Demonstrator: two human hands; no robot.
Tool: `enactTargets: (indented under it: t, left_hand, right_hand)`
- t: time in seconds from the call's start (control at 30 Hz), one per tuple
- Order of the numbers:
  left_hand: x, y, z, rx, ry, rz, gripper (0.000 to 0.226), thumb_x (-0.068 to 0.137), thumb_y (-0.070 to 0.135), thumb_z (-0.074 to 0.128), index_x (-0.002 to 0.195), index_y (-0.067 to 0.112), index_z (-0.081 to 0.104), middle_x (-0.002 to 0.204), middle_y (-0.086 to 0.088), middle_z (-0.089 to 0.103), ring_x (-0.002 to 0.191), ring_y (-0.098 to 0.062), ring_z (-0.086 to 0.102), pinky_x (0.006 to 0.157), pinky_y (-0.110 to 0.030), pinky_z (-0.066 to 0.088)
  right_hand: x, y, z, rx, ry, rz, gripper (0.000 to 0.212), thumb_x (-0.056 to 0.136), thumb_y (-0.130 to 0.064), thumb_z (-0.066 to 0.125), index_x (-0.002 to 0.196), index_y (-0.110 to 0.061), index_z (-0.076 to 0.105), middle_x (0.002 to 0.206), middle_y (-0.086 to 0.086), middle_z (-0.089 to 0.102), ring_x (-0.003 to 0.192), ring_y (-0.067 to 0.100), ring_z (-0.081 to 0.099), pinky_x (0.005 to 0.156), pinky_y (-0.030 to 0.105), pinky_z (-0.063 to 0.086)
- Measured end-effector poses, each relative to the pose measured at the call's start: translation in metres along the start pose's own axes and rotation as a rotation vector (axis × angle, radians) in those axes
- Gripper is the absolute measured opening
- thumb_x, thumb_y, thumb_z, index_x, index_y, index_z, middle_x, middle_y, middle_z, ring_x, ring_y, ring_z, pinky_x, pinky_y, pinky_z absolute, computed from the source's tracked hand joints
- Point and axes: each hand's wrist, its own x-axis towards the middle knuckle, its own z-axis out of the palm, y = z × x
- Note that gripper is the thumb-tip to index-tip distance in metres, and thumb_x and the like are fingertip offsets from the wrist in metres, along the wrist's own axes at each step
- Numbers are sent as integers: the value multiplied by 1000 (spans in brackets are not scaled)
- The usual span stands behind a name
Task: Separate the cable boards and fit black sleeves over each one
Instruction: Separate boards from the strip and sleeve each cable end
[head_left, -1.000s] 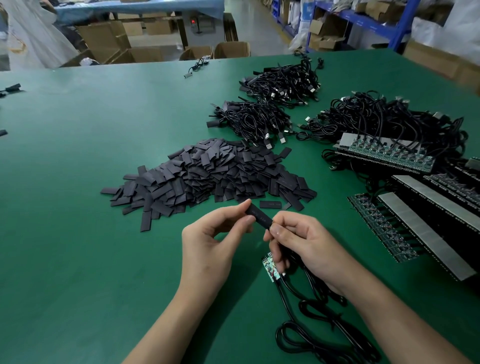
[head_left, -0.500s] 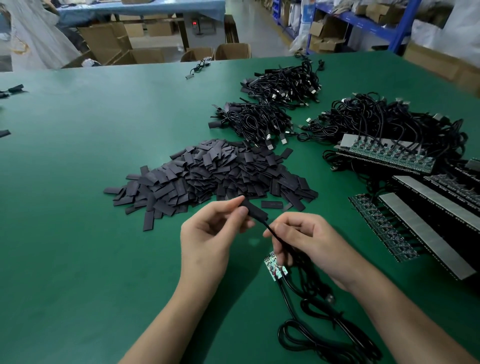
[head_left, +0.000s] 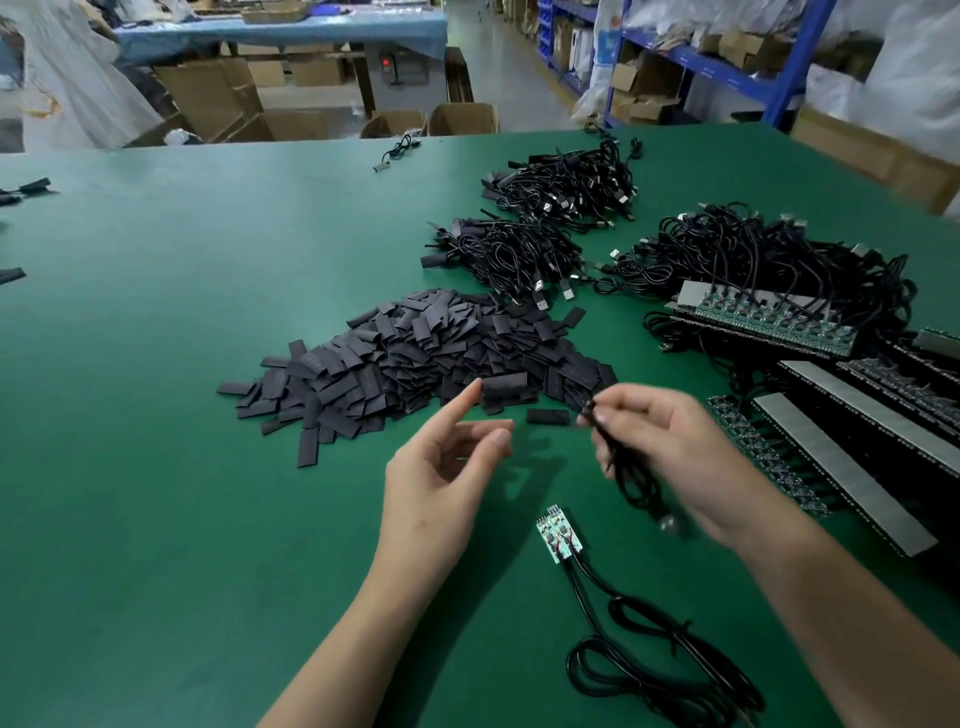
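A large pile of flat black sleeves (head_left: 415, 358) lies mid-table. My left hand (head_left: 441, 478) hovers in front of it with its fingers loose and holds nothing; its index fingertip is next to one sleeve (head_left: 504, 388) at the pile's near edge. To the right, my right hand (head_left: 670, 457) pinches a black cable (head_left: 626, 467), blurred by motion, that hangs down through the fingers. Two small green cable boards (head_left: 558, 532) lie side by side on the table below my hands, each with a black cable (head_left: 649, 660) coiling toward me.
Joined strips of green boards (head_left: 769, 314) with cables, and grey-backed strips (head_left: 841, 457), fill the right side. Bundles of black USB cables (head_left: 514, 254) lie behind the sleeve pile. The green table (head_left: 182, 467) runs far left. Cardboard boxes and blue shelving stand beyond it.
My left hand has let go of the sleeve and opened. My right hand has lifted the cable up and to the right, away from the two boards on the table.
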Motion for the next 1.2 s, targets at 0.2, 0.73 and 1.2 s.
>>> enactTargets:
  t: [0.2,0.73,1.2]
  left_hand:
    - [-6,1,1,567,-195,119,63,90,50,71,147,36,50,101,27,69,88,-4,61,85,-26,50]
    - [3,3,-14,598,-567,214,29,77,47,85,97,28,75,102,16,61,102,-4,57,94,-27,46]
    - [-1,6,-5,-114,-307,-112,13,78,16,81,86,22,73,67,-8,69,56,-14,65,64,-20,53]
  right_hand:
    - [66,-50,-30,-362,232,-79,13,102,-20,61,102,-13,71,71,3,72,60,18,73,54,19,54]
    - [118,-30,1,-691,308,-205,23,105,-36,55,116,-20,69,107,-11,65,93,-4,57,71,13,39]
    - [-2,15,36,-125,-238,-112,22,99,-36,62,81,-23,65,62,-13,65,51,2,55,51,10,41]
